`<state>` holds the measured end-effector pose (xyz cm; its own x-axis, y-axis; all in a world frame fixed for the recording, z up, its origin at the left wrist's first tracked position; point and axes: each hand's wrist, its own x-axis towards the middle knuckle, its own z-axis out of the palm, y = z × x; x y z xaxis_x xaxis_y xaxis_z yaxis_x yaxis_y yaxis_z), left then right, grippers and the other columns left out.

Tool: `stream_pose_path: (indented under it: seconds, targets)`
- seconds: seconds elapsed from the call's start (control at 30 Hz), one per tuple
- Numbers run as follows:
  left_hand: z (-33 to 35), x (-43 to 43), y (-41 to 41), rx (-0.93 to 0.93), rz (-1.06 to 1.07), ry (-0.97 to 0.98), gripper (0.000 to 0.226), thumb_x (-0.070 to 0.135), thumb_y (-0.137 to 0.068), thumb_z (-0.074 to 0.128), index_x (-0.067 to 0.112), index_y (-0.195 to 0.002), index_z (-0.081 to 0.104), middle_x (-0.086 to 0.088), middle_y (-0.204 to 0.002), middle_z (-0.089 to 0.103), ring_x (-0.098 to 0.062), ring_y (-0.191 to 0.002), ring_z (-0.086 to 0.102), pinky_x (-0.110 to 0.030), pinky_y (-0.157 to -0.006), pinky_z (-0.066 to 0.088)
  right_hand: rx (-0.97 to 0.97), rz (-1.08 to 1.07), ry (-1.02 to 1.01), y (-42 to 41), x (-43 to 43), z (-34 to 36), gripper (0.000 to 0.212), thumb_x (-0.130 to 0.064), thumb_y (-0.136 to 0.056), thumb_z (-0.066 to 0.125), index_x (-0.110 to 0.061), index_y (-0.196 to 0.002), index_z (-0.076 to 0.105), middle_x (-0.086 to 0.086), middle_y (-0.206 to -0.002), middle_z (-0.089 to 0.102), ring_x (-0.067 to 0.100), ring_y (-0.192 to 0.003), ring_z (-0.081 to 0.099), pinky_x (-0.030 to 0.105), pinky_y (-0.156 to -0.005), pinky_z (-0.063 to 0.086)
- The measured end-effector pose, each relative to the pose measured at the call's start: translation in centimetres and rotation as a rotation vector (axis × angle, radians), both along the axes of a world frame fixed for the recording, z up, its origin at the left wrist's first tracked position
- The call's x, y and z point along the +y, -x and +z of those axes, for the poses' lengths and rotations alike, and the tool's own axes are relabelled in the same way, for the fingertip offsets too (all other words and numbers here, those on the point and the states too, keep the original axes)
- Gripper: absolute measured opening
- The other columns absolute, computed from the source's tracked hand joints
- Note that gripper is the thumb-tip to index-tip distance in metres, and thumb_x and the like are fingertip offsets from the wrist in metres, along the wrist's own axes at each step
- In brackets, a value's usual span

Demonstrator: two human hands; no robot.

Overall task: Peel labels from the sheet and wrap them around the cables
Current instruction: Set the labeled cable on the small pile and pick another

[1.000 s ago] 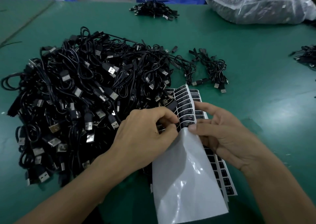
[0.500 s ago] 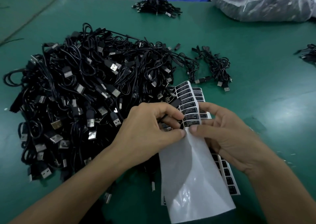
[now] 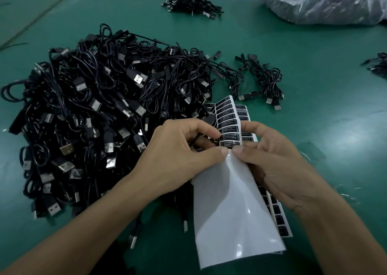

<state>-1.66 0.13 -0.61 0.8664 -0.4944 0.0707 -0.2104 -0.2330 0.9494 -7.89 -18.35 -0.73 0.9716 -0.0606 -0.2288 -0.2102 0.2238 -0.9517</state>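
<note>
A white backing sheet (image 3: 232, 211) with a column of black labels (image 3: 227, 119) at its top end curls up between my hands. My right hand (image 3: 276, 161) pinches the sheet's edge just below the lowest label. Thumb to thumb with it, my left hand (image 3: 178, 159) pinches at the same spot, and a thin black cable (image 3: 195, 140) runs under its fingers. A second label sheet (image 3: 278, 218) lies flat on the table beneath. A big heap of black USB cables (image 3: 104, 117) lies to the left.
The table is a green mat (image 3: 314, 107). A small bunch of cables (image 3: 266, 79) lies to the right of the heap, another bunch (image 3: 190, 4) at the back, and more at the right edge (image 3: 377, 65). A clear plastic bag (image 3: 320, 2) sits back right.
Both thumbs have closed together at the edge of the lowest label. The sheet has shifted slightly right and stands a little more upright.
</note>
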Motion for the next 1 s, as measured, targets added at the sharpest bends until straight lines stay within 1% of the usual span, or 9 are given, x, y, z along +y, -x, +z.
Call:
stream_pose_path:
  seconds: [0.1,0.23,0.4,0.53,0.63,0.73,0.83,0.9,1.0]
  targets:
    - [0.2,0.1,0.0,0.008,-0.004,-0.017,0.035,0.047,-0.061,0.086,0.035,-0.091,0.072,0.009,-0.073,0.074,-0.005,-0.054,0.061,-0.023,-0.052,0.052,0.001,0.016,0.02,0.0,0.2,-0.2,0.041,0.006,-0.092,0.061,-0.018,-0.124,0.056,0.017,-0.091,0.076,0.027,-0.077,0.074,0.033,-0.065,0.06]
    - [0.0,0.0,0.1,0.013,0.035,-0.058,0.03,0.035,-0.062,0.084,0.032,-0.089,0.072,0.011,-0.071,0.073,-0.003,-0.055,0.063,-0.021,-0.054,0.053,0.009,0.0,0.047,0.1,0.6,-0.3,0.04,0.003,-0.092,0.063,-0.017,-0.125,0.053,0.017,-0.092,0.076,0.027,-0.078,0.073,0.039,-0.07,0.062]
    - [-0.3,0.1,0.0,-0.048,0.08,-0.099,0.03,0.012,-0.071,0.085,0.033,-0.089,0.072,0.014,-0.069,0.074,0.0,-0.061,0.068,-0.014,-0.057,0.051,-0.116,-0.254,0.635,0.3,1.3,-0.8,0.05,-0.02,-0.074,0.088,-0.036,-0.101,0.049,-0.003,-0.085,0.067,0.006,-0.071,0.065,0.023,-0.064,0.055]
    - [-0.4,0.1,0.0,-0.046,0.077,-0.092,0.031,0.009,-0.072,0.083,0.032,-0.088,0.071,0.013,-0.071,0.075,-0.003,-0.063,0.07,-0.02,-0.058,0.055,-0.389,-0.261,0.939,0.3,1.9,-0.9,0.036,-0.012,-0.074,0.087,-0.034,-0.087,0.062,-0.013,-0.08,0.061,0.003,-0.074,0.058,0.009,-0.063,0.045]
    - [-0.4,0.1,0.1,-0.039,0.067,-0.076,0.031,0.011,-0.07,0.084,0.032,-0.09,0.07,0.012,-0.072,0.075,-0.004,-0.066,0.072,-0.031,-0.065,0.062,-0.487,-0.168,0.981,0.3,1.7,-1.1,0.026,-0.007,-0.079,0.083,-0.025,-0.097,0.077,-0.014,-0.086,0.067,0.004,-0.08,0.063,0.007,-0.069,0.045]
    - [-0.4,0.1,0.1,-0.009,0.06,-0.061,0.036,0.015,-0.068,0.082,0.033,-0.094,0.067,0.011,-0.074,0.076,-0.008,-0.067,0.073,-0.039,-0.067,0.063,-0.5,-0.105,0.981,0.4,1.4,-1.1,0.026,-0.008,-0.081,0.082,-0.024,-0.102,0.078,-0.015,-0.087,0.07,0.003,-0.082,0.066,0.008,-0.073,0.048]
    - [-0.5,0.0,0.0,-0.003,0.058,-0.058,0.037,0.015,-0.069,0.082,0.035,-0.095,0.065,0.01,-0.075,0.076,-0.009,-0.066,0.072,-0.037,-0.065,0.061,-0.44,-0.14,0.853,0.4,1.1,-1.0,0.024,-0.016,-0.079,0.084,-0.035,-0.091,0.075,-0.016,-0.077,0.071,0.003,-0.076,0.067,0.012,-0.066,0.051]
    - [-0.5,0.0,0.0,0.005,0.06,-0.056,0.039,0.016,-0.068,0.083,0.037,-0.095,0.065,0.01,-0.075,0.076,-0.008,-0.066,0.072,-0.035,-0.065,0.061,-0.454,-0.128,0.849,0.4,0.8,-1.0,0.022,-0.014,-0.078,0.084,-0.033,-0.085,0.074,-0.015,-0.078,0.071,0.007,-0.074,0.067,0.017,-0.063,0.053]
    - [-0.5,0.0,-0.1,0.016,0.044,-0.063,0.039,0.018,-0.068,0.083,0.037,-0.096,0.065,0.011,-0.075,0.077,-0.009,-0.068,0.073,-0.037,-0.068,0.062,-0.544,-0.018,0.941,0.4,0.5,-1.0,0.023,-0.004,-0.082,0.079,-0.024,-0.092,0.08,-0.014,-0.085,0.072,0.007,-0.082,0.068,0.019,-0.072,0.053]
